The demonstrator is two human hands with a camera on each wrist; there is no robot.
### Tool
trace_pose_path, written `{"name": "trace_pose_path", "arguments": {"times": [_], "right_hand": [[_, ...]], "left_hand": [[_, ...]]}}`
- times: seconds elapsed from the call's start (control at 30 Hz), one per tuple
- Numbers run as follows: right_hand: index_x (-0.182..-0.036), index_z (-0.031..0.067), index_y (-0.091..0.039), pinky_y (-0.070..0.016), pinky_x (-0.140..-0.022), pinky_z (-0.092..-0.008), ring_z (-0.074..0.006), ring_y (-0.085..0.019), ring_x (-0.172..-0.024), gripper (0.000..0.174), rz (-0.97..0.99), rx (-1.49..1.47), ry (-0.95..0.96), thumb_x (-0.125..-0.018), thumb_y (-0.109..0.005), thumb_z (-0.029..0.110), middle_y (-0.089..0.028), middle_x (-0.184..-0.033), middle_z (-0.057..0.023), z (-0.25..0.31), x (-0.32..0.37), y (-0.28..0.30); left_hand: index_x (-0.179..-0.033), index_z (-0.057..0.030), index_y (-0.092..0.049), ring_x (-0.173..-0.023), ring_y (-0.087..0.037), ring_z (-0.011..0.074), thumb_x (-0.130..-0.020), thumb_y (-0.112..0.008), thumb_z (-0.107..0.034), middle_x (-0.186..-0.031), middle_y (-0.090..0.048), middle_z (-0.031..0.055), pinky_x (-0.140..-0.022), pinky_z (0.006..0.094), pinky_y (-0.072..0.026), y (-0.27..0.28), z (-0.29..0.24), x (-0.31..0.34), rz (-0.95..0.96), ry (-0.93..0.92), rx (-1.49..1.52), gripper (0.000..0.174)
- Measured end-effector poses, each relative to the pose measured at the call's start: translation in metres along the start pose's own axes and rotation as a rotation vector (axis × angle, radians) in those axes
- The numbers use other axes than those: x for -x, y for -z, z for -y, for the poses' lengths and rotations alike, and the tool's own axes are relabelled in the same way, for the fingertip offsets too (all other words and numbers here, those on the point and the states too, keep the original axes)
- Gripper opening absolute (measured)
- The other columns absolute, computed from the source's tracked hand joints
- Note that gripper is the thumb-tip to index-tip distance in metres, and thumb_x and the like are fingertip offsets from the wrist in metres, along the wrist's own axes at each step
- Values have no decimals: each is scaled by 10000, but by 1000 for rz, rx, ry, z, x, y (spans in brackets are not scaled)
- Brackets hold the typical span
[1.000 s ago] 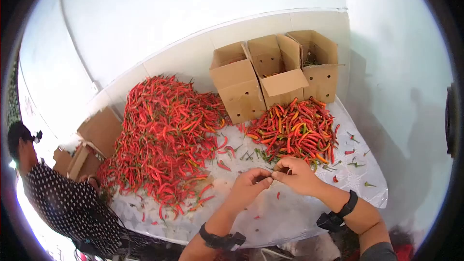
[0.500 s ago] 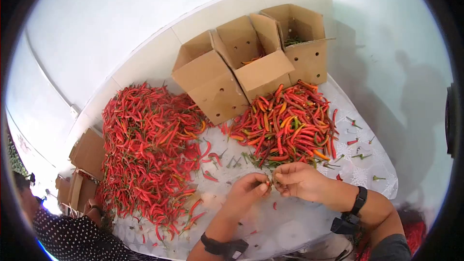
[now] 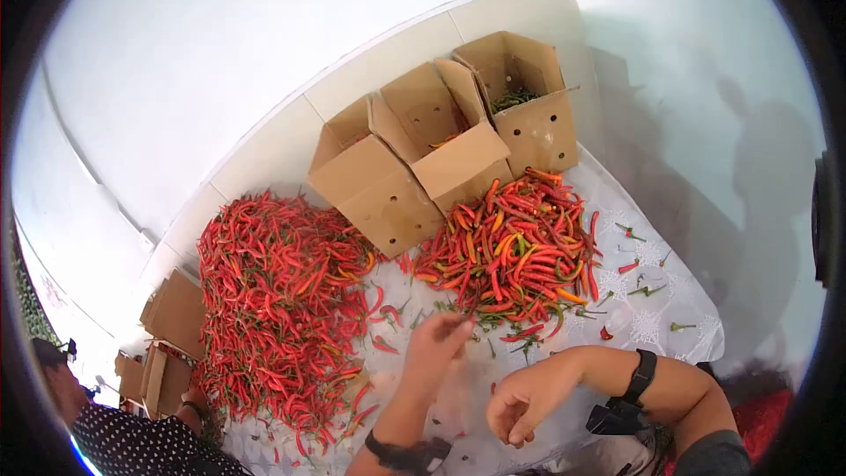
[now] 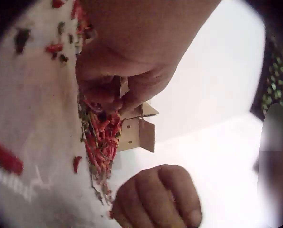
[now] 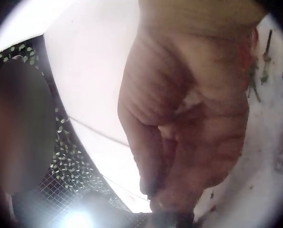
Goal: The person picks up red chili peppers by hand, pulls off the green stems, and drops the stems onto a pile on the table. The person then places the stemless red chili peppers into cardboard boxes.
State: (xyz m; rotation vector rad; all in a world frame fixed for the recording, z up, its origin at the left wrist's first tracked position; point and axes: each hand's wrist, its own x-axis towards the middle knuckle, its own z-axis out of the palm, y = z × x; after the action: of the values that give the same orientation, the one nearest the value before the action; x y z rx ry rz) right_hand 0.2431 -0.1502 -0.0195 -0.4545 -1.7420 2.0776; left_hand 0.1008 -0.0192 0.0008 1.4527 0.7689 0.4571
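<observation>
My left hand (image 3: 436,348) reaches to the near edge of the smaller chili pile (image 3: 520,251), thumb and fingers bent together over the stems there. In the left wrist view its fingertips overlap the red chilies (image 4: 101,142); I cannot tell whether they pinch one. My right hand (image 3: 524,401) hovers over the near part of the table, its fingers loosely curled, and no chili shows in it. From the right wrist, the palm side of this hand (image 5: 189,114) fills the middle of the view. Cut green stems (image 3: 526,345) lie just beyond it.
A larger heap of red chilies (image 3: 273,308) covers the table's left side. Three open cardboard boxes (image 3: 392,211) stand behind the smaller pile. Loose stems (image 3: 648,291) dot the white tablecloth (image 3: 679,264) at right. Another person (image 3: 132,441) works at the far left by more cardboard (image 3: 172,379).
My hands were together over the table, fingertips meeting at a small piece. Now they are apart: the left has gone forward to the pile, the right back toward me. The head view has shifted.
</observation>
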Motion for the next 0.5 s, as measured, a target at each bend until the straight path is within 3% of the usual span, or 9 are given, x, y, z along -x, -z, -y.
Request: {"name": "trace_pose_path", "arguments": {"times": [0.03, 0.1, 0.17, 0.3, 0.37, 0.5], "right_hand": [[-969, -9, -575, -482, -692, -262, -105, -583, -763, 170, 48, 7, -18, -913, -623, 144, -623, -859, -38, 1, 0, 1], [-970, -13, -571, -472, -702, -253, -93, -568, -772, 165, 102, 26, -35, -914, -626, 132, -614, -868, -35, 3, -2, 0], [-964, -13, -570, -462, -703, -248, -87, -553, -775, 171, 118, 73, -37, -907, -636, 135, -603, -859, -31, 5, 1, 1], [-968, -8, -579, -456, -715, -262, -85, -543, -792, 163, 62, 32, -63, -908, -636, 132, -595, -859, -16, 15, 15, -6], [-972, -8, -582, -455, -719, -271, -83, -543, -804, 162, 67, 167, -36, -910, -634, 132, -595, -870, -9, 28, 18, -10], [-938, 4, -664, -490, -655, -369, -274, -624, -748, 153, 78, 393, -83, -860, -656, 136, -656, -840, -118, 72, 23, -25]], "left_hand": [[-1118, -14, -551, -851, -606, 129, -903, -639, -201, -965, -623, 54, -713, 263, -489, -6, -16, -4, 8, -9, -13, 298], [-1257, -10, -453, -1000, -610, 185, -908, -634, -244, -1116, -596, 106, -834, 312, -498, -27, -48, -16, 56, -144, 269, 458], [-1325, 7, -376, -1060, -593, 188, -916, -620, -223, -1190, -577, 146, -851, 315, -495, -38, -52, -30, 25, -202, 268, 529], [-1338, 25, -349, -1130, -561, 199, -904, -634, -173, -1226, -556, 170, -895, 327, -491, -44, 5, -48, -52, -477, 13, 556], [-1310, 15, -383, -1070, -593, 192, -895, -640, -139, -1161, -588, 152, -846, 311, -506, -30, 28, -36, -86, -414, 18, 512], [-1180, -17, -507, -862, -642, 146, -888, -648, -123, -977, -645, 86, -710, 264, -520, 9, 47, -14, -87, -119, 251, 341]]}}
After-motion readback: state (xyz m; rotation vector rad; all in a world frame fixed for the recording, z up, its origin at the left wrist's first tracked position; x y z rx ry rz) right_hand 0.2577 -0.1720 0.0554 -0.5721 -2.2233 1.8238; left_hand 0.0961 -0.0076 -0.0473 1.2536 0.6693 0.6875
